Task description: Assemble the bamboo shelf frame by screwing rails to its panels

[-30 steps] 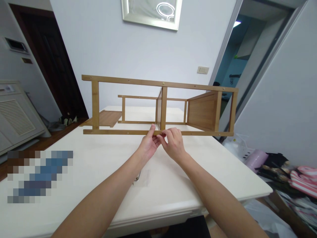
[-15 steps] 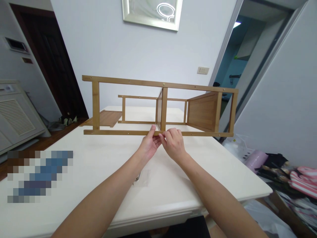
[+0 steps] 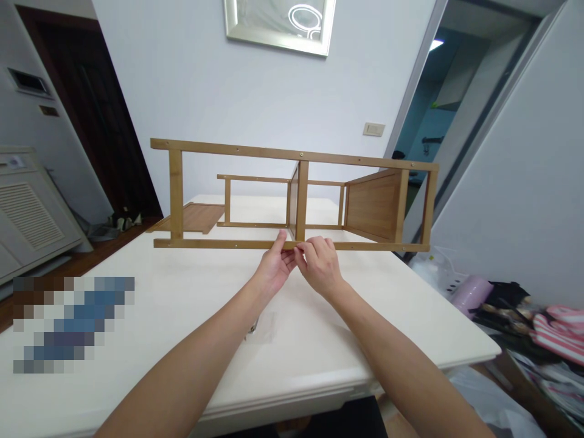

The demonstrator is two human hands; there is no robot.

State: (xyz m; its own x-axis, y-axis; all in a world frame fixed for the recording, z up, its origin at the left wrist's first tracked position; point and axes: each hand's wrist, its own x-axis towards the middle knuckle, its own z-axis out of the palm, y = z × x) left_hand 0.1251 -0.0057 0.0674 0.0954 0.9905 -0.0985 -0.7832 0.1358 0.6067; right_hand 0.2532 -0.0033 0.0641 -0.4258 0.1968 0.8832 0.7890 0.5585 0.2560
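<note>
A wooden shelf frame lies on its side on the white table, its rails running left to right. One slatless panel is fitted near its right end, and a middle shelf stands across its centre. My left hand holds the lower front rail beside that middle shelf, thumb over the top and fingers underneath. Right next to it, my right hand is closed in a pinch against the same rail. Whatever sits between those fingertips is hidden.
A loose wooden panel rests behind the frame's left end. Near my left forearm lie small metal pieces by a clear plastic bag. Bags and a pink roll are piled beyond the table's right edge. A blurred-out patch covers the left.
</note>
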